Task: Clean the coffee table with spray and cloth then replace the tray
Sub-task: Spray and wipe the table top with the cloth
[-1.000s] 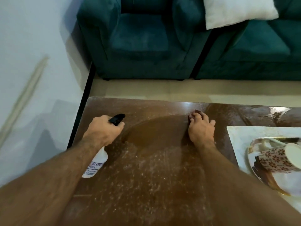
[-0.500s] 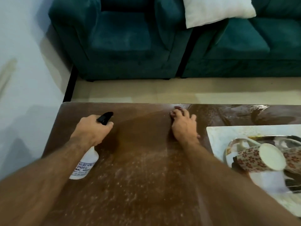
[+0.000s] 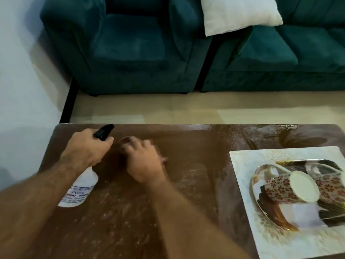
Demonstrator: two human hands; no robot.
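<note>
My left hand (image 3: 87,148) grips a white spray bottle (image 3: 79,189) with a black trigger head, standing at the left end of the brown coffee table (image 3: 186,212). My right hand (image 3: 143,159) presses a dark cloth (image 3: 125,140) onto the tabletop just right of the bottle; only a small edge of the cloth shows past the fingers, and the hand is blurred. The near part of the table is speckled with whitish dust. A white patterned tray (image 3: 240,165) lies at the right end of the table, carrying floral mugs (image 3: 291,187) lying on their sides.
Beyond the table's far edge lies a strip of beige floor, then a teal armchair (image 3: 130,49) and a teal sofa (image 3: 289,53) with a white cushion (image 3: 237,14). A white wall (image 3: 18,71) runs along the left side.
My right hand with the cloth has swept left across the table, from near the tray to beside the spray bottle. The view has shifted, showing more of the tray.
</note>
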